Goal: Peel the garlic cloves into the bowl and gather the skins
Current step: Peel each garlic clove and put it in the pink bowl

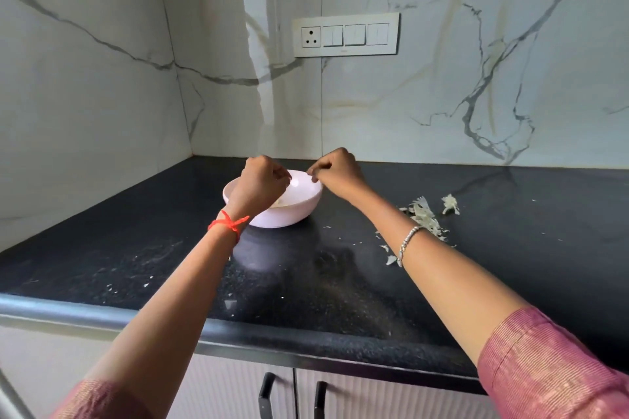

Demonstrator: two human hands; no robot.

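The person stands at a black countertop [143, 241] tucked into a corner of marble-veined wall, both arms stretched forward in pink sleeves. The bowl [308, 206], a pale shallow one, sits toward the back of the counter, and both hands hover over it. The left hand [262, 180], with a red thread [229, 224] knotted round its wrist, hangs above the bowl's left half with its fingers curled in, and at their tips it pinches a small pale piece that looks like a garlic clove [294, 182]. The right hand [337, 168], its wrist ringed by a silver bracelet [408, 241], is poised over the bowl's right rim, close to the left hand but apart from it. Its fingertips are drawn together in a tight pinch, though whether they have any skin between them is too small to tell. What lies inside the bowl is mostly hidden behind the left wrist. The skins [423, 216] lie in a loose papery heap on the counter to the right of the bowl, just beyond the right forearm, with a separate clump [450, 204] beside the heap and stray flakes scattered nearer the front edge. On the wall behind is a white switch panel [345, 34] with a socket, and below the counter two dark cabinet handles [267, 395] show.
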